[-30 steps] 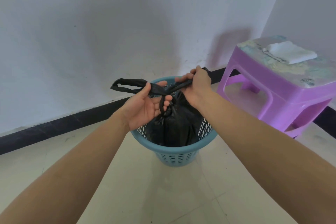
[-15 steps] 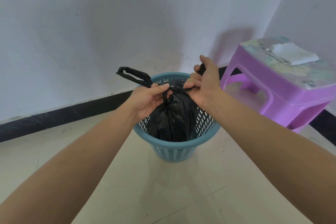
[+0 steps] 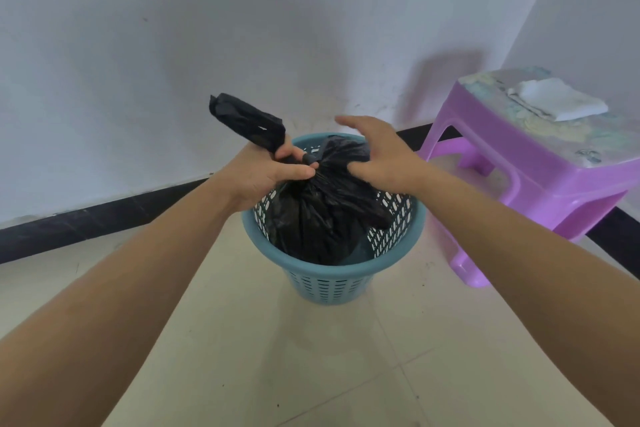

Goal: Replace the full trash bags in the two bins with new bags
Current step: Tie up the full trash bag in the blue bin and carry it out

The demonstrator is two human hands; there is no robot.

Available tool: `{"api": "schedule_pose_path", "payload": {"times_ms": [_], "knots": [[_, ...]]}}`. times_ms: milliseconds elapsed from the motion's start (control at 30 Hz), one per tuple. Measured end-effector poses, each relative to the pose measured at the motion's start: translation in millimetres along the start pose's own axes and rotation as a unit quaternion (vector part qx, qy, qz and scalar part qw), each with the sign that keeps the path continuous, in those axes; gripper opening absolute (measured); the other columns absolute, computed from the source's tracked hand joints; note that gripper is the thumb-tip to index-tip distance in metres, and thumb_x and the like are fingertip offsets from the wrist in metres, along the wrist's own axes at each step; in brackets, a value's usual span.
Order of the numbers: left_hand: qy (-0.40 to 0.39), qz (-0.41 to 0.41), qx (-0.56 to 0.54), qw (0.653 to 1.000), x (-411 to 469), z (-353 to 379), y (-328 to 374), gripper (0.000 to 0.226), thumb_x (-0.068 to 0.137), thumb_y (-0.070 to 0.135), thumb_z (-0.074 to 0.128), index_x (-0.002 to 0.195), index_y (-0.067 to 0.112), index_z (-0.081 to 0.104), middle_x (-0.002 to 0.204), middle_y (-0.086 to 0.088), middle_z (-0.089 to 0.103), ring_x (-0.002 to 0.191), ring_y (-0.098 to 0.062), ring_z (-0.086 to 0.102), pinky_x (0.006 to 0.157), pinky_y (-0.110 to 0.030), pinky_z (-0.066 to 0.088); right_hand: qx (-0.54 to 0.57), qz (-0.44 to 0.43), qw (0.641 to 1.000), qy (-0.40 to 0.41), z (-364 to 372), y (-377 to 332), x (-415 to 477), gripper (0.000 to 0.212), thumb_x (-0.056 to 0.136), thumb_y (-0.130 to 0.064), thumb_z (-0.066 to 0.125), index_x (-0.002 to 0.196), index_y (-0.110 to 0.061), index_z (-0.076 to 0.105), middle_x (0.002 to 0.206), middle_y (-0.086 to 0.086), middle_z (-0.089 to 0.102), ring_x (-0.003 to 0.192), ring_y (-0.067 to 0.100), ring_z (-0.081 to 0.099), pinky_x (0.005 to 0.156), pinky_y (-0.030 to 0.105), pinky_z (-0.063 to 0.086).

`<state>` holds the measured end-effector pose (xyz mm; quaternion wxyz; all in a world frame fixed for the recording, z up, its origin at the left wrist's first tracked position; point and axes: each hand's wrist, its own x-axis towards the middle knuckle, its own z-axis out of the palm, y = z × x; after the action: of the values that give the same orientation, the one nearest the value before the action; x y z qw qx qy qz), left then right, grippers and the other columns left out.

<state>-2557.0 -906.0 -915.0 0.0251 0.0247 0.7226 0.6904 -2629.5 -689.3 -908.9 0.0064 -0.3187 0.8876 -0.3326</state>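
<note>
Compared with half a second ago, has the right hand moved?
Yes. The right hand has let go of the black bag and opened, but barely shifted: still over the far rim of the blue bin.

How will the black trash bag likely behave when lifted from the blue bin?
Probably floppy: the black trash bag is creased film that slumps below the neck the left hand grips. Perhaps light for its size: its folds look slack, not stretched. The perforated blue bin might tip if the bag drags.
</note>
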Motion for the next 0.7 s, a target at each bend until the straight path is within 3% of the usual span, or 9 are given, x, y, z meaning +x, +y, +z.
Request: {"api": "schedule_pose_path", "payload": {"times_ms": [100, 200, 300, 433, 533, 600, 700], "knots": [[-0.019, 0.017, 0.054, 0.998, 1, 9, 11, 0.053, 0.074, -0.005, 0.078, 0.060, 0.022, 0.034, 0.084, -0.017, 0.061, 0.093, -0.025, 0.069, 0.085, -0.032, 0.056, 0.019, -0.011, 0.991, -0.134, -2, -4, 1, 0.070, 0.080, -0.015, 0.070, 0.145, -0.024, 0.047, 0.139, -0.003, 0.056, 0.133, 0.014, 0.048, 0.113, 0.033, 0.034], [0.077, 0.048, 0.126, 0.988, 1, 17, 7, 0.054, 0.072, -0.002, 0.081, 0.058, 0.022, 0.034, 0.072, 0.003, 0.070, 0.085, -0.012, 0.071, 0.076, -0.017, 0.053, -0.019, -0.004, 0.994, -0.111, 2, -1, -2, 0.030, 0.082, -0.030, 0.072, 0.112, -0.031, 0.067, 0.103, -0.011, 0.070, 0.099, 0.010, 0.063, 0.094, 0.030, 0.047], [0.191, 0.067, 0.178, 0.963, 3, 26, -8, 0.050, 0.074, 0.005, 0.080, 0.055, 0.022, 0.037, 0.074, 0.014, 0.072, 0.080, 0.000, 0.068, 0.075, -0.009, 0.047, -0.002, 0.033, 0.996, -0.083, 8, 3, -4, 0.016, 0.082, -0.031, 0.075, 0.093, -0.034, 0.064, 0.089, -0.013, 0.067, 0.091, 0.013, 0.064, 0.088, 0.033, 0.049], [0.287, 0.063, 0.180, 0.939, 6, 33, -20, 0.027, 0.077, 0.013, 0.073, 0.058, 0.021, 0.055, 0.082, 0.001, 0.074, 0.084, -0.015, 0.070, 0.084, -0.032, 0.053, 0.002, 0.032, 0.997, -0.073, 12, 3, -7, 0.019, 0.077, -0.034, 0.080, 0.085, -0.028, 0.064, 0.083, -0.010, 0.068, 0.081, 0.011, 0.062, 0.074, 0.027, 0.048], [0.318, 0.075, 0.247, 0.912, 5, 35, -19, 0.021, 0.075, 0.023, 0.067, 0.063, 0.024, 0.049, 0.067, 0.003, 0.062, 0.068, -0.017, 0.060, 0.069, -0.033, 0.049, -0.011, 0.035, 0.998, -0.042, 13, 0, -11, 0.024, 0.076, -0.031, 0.080, 0.079, -0.035, 0.057, 0.077, -0.018, 0.059, 0.077, 0.008, 0.057, 0.067, 0.023, 0.039], [0.309, 0.036, 0.206, 0.928, 7, 38, -18, 0.018, 0.077, 0.022, 0.065, 0.069, 0.022, 0.049, 0.064, 0.006, 0.056, 0.062, -0.011, 0.053, 0.063, -0.030, 0.044, -0.027, 0.034, 0.999, -0.033, 13, -2, -13, 0.023, 0.077, -0.031, 0.079, 0.083, -0.033, 0.057, 0.079, -0.017, 0.059, 0.084, 0.013, 0.057, 0.075, 0.030, 0.042], [0.240, -0.073, 0.002, 0.968, 7, 39, -12, 0.013, 0.081, 0.006, 0.063, 0.087, 0.015, 0.057, 0.078, -0.009, 0.063, 0.073, -0.022, 0.061, 0.071, -0.035, 0.054, -0.045, 0.035, 0.998, -0.025, 12, -3, -17, 0.023, 0.078, -0.034, 0.076, 0.085, -0.037, 0.055, 0.079, -0.019, 0.056, 0.089, 0.015, 0.055, 0.091, 0.037, 0.042]]}}
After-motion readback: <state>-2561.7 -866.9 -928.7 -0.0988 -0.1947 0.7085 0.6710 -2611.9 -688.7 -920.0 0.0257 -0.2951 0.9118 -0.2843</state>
